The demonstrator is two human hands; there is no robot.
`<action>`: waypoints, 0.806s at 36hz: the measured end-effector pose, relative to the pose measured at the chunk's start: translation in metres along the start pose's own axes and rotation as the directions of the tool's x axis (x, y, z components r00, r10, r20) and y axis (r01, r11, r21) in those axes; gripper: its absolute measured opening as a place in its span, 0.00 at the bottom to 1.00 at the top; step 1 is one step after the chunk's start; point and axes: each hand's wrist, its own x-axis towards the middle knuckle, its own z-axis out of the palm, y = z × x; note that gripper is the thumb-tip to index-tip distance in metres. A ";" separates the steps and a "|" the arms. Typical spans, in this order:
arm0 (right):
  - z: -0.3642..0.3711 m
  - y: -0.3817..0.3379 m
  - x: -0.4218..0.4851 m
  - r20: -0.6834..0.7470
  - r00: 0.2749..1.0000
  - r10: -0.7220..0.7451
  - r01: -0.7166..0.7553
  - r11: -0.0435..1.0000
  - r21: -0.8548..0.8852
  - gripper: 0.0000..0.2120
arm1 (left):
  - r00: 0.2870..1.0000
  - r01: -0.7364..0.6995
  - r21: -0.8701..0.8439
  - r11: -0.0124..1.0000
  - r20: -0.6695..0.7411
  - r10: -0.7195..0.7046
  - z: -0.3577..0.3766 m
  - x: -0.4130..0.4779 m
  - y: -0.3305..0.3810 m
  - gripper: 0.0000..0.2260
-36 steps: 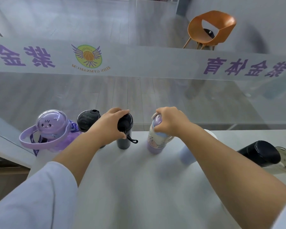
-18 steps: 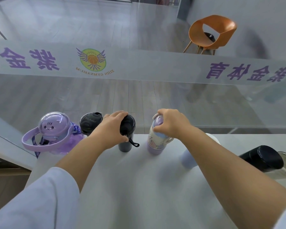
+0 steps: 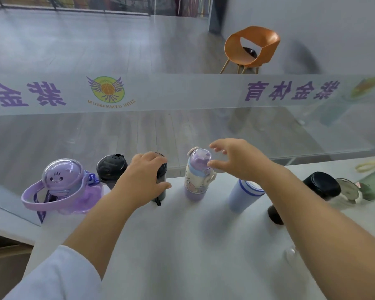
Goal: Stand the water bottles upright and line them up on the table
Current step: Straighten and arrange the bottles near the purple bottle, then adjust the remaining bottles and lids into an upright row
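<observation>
Several bottles stand in a row along the far edge of the white table (image 3: 182, 245). From the left: a big purple jug with a clear dome lid (image 3: 61, 187), a black-capped bottle (image 3: 110, 169), and a slim black bottle (image 3: 161, 182) gripped near its top by my left hand (image 3: 147, 176). The purple cartoon bottle (image 3: 196, 176) stands upright; my right hand (image 3: 238, 161) hovers open just right of its cap. A pale blue tumbler (image 3: 243, 195) stands partly behind my right forearm. A black flask (image 3: 318, 187) lies on its side at the right.
A glass wall with purple lettering runs right behind the table's far edge. A shiny round lid (image 3: 347, 190) and a yellowish cord (image 3: 372, 164) lie at the far right. An orange chair (image 3: 251, 50) stands beyond the glass.
My right hand has let go of the purple cartoon bottle's cap and opened, lifting slightly to the right. My left hand still grips the slim black bottle.
</observation>
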 end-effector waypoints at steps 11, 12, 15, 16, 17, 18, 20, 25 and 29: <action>-0.022 0.057 -0.097 0.030 0.990 0.134 -0.129 0.982 -0.138 0.22 | 0.985 -0.136 0.062 0.989 0.115 0.128 0.019 -0.023 0.046 0.16; -0.024 0.063 -0.105 0.021 0.989 0.148 -0.144 0.980 -0.136 0.22 | 0.981 -0.151 0.074 0.986 0.133 0.140 0.022 -0.023 0.052 0.16; -0.032 0.081 -0.126 -0.019 0.982 0.190 -0.191 0.971 -0.144 0.23 | 0.970 -0.191 0.109 0.976 0.175 0.170 0.032 -0.021 0.072 0.17; -0.034 0.089 -0.131 -0.037 0.978 0.204 -0.207 0.968 -0.144 0.23 | 0.968 -0.194 0.119 0.974 0.184 0.170 0.036 -0.020 0.078 0.17; -0.035 0.096 -0.137 -0.058 0.975 0.213 -0.219 0.965 -0.142 0.23 | 0.967 -0.197 0.126 0.972 0.189 0.171 0.040 -0.018 0.085 0.18; -0.036 0.104 -0.141 -0.084 0.973 0.214 -0.224 0.964 -0.144 0.23 | 0.965 -0.199 0.126 0.972 0.195 0.173 0.044 -0.017 0.092 0.18; -0.037 0.122 -0.148 -0.132 0.969 0.209 -0.228 0.962 -0.150 0.22 | 0.963 -0.203 0.099 0.974 0.201 0.181 0.051 -0.014 0.106 0.19; -0.040 0.162 -0.151 -0.199 0.963 0.181 -0.210 0.968 -0.139 0.21 | 0.961 -0.231 0.022 0.973 0.163 0.224 0.071 0.001 0.140 0.25; -0.042 0.183 -0.145 -0.171 0.967 0.188 -0.212 0.968 -0.135 0.29 | 0.962 -0.229 0.023 0.973 0.160 0.223 0.084 0.017 0.166 0.30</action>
